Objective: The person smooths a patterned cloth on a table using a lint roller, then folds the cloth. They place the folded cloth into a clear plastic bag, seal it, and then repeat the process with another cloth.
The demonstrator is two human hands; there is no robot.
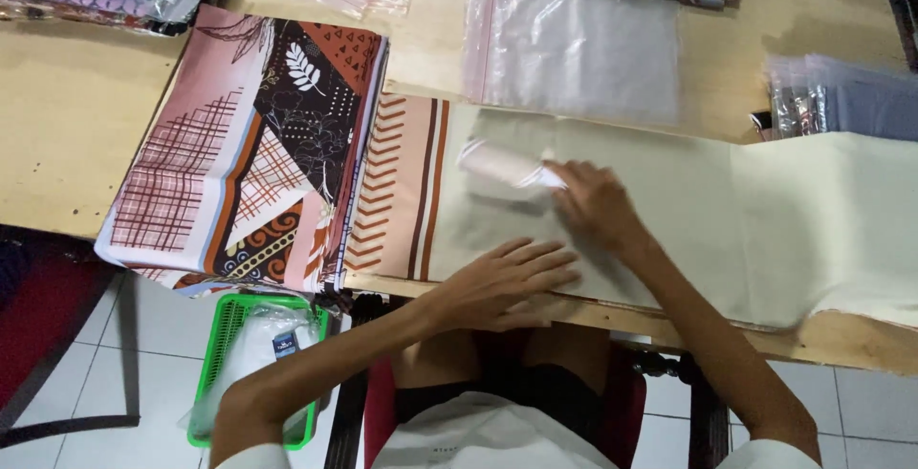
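Head view: the left hand [502,283] lies flat, fingers open, to keep the cream cloth [669,211] still while the right hand [593,203], fingers closed, grips a white roller [497,171].

The scene is evenly and softly lit, bright enough to read all colours, with no hard shadows on the wooden bench [67,115]. Faint shade sits under the left hand [502,283] on the cream cloth [765,220]. The clear plastic bag [574,48] carries a dull sheen rather than sharp glare. The right hand [593,203] and the pale object [502,171] at its fingers are smeared by motion blur. The patterned fabric stack [258,144] is crisp, while the picture overall looks slightly soft.
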